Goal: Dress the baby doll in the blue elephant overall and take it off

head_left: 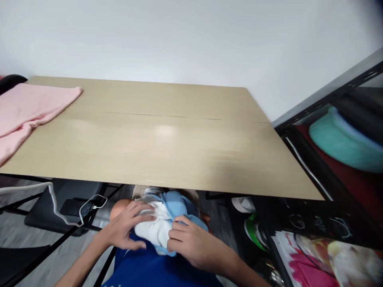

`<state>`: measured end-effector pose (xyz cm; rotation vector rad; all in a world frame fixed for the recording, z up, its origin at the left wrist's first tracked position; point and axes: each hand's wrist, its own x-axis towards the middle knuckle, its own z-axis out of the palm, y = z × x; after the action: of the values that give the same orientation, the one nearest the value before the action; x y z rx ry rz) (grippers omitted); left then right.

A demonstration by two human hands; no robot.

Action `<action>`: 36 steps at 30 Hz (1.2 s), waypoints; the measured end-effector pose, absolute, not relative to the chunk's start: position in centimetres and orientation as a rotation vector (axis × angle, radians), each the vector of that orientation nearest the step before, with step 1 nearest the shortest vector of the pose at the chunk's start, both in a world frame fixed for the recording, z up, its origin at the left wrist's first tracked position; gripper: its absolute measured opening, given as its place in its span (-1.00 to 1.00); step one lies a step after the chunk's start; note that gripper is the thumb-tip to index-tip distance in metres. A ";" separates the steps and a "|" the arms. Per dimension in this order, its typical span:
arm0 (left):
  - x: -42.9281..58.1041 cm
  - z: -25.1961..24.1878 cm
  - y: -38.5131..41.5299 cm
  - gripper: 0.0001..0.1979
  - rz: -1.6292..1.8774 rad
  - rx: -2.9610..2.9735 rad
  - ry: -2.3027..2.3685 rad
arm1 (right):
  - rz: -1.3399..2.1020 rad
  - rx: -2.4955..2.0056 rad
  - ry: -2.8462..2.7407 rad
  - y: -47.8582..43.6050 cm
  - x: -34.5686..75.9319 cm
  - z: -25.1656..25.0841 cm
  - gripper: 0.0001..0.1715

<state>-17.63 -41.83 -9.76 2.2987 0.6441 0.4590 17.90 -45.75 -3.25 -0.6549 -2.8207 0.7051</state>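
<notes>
A white wall backs the table beyond blue-and-white cloth.

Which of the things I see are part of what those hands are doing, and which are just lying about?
In use:
blue-and-white cloth, in the lap
right hand, gripping it
left hand, open over it

Apparently lying about:
pink cloth, on the table
white cable
teal item, far right

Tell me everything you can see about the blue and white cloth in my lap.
The cloth looks soft, light blue and white, and lies bunched and creased below the near edge of the tabletop. The right hand, curled, appears to grip it; the left hand is spread over its left side, whether touching is unclear. Its folds hide its full shape.
</notes>
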 end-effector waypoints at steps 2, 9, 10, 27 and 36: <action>-17.1 -9.8 -42.1 -0.16 0.491 2.392 0.559 | 0.705 -0.679 -2.823 -45.8 18.0 -3.4 -0.77; -16.8 -9.5 -41.0 -0.51 0.492 2.245 0.598 | 0.601 -0.634 -2.800 -46.6 18.7 -4.6 -0.74; -16.9 -9.5 -40.9 -0.54 0.492 2.200 0.612 | 0.589 -0.617 -2.784 -46.8 19.0 -4.7 -0.73; -16.5 -9.0 -43.3 -0.28 0.552 1.996 0.704 | 0.307 -0.620 -1.956 -46.9 18.7 -10.8 -0.55; -16.8 -8.8 -43.1 -0.62 0.552 2.064 0.579 | 0.853 -0.979 -1.936 -45.2 21.5 -12.5 -0.45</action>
<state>-16.80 -43.14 -8.75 2.0640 0.5794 0.5516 21.45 -45.16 -12.54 -0.9792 -1.9359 0.8531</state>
